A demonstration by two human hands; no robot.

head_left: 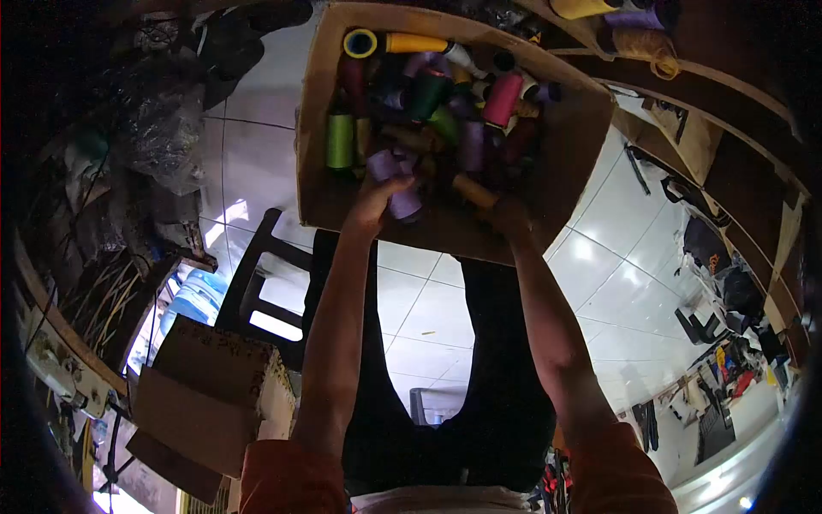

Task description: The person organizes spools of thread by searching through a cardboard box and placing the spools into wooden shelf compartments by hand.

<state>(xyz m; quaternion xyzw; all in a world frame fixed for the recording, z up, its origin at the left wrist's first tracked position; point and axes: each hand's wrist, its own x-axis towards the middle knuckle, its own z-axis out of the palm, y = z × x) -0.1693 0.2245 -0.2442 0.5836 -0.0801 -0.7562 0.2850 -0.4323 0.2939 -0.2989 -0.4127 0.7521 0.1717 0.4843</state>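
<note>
A large cardboard box stands before me, filled with spools of thread in many colours. My left hand is wrapped round a light purple thread spool near the box's front left. Deeper to the right, my right hand has its fingers about a brown thread spool; shadow hides part of the grip. Around them lie a lime green spool, a pink spool, a dark green spool and a yellow-orange spool along the back wall.
Wooden shelving with more spools curves along the right. A smaller cardboard box sits at lower left, close to a dark stool. Clear plastic bags are heaped at upper left. White floor tiles show between my legs.
</note>
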